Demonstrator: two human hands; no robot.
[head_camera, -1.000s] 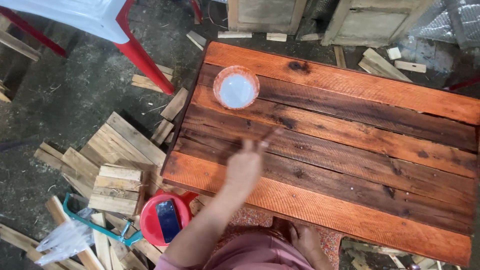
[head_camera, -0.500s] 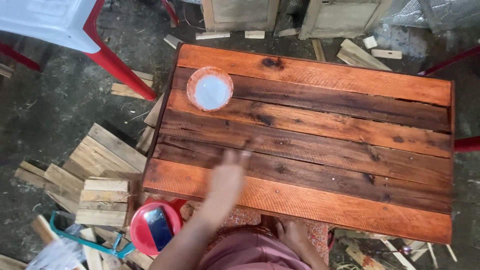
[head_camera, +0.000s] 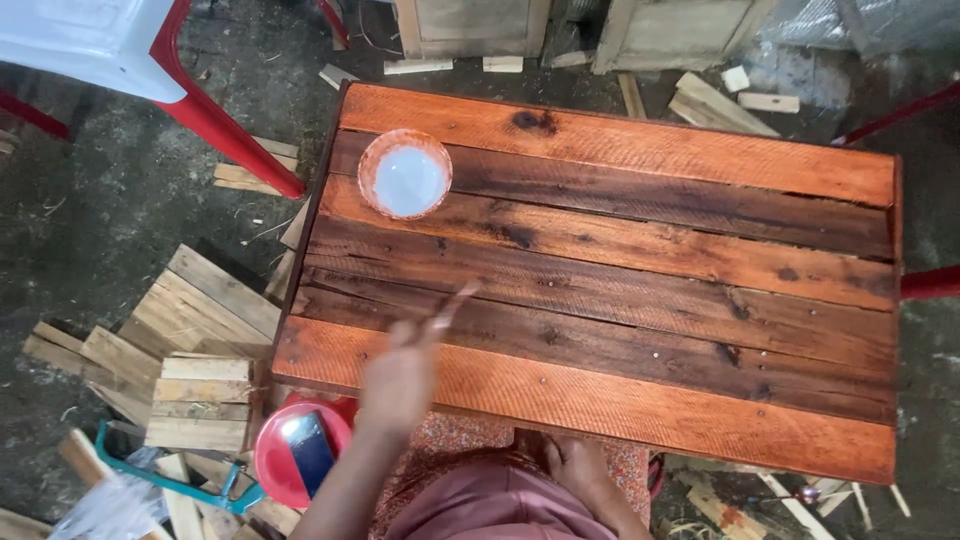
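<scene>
Reddish-brown stained plank counter (head_camera: 640, 270) fills the frame's centre, where the left hand (head_camera: 400, 375) closes its grip on a thin brush (head_camera: 450, 305) angled onto the wet boards, right hand (head_camera: 580, 465) resting empty below, round orange bowl (head_camera: 404, 172) upper left.

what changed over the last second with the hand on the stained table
The left hand, holding a thin brush-like tool, slid leftward and toward the person along the dark planks of the wooden table, ending near the orange front plank. Nothing was picked up or let go. The bowl of pale liquid kept its place on the table, and the right hand stayed low under the table's near edge.
</scene>
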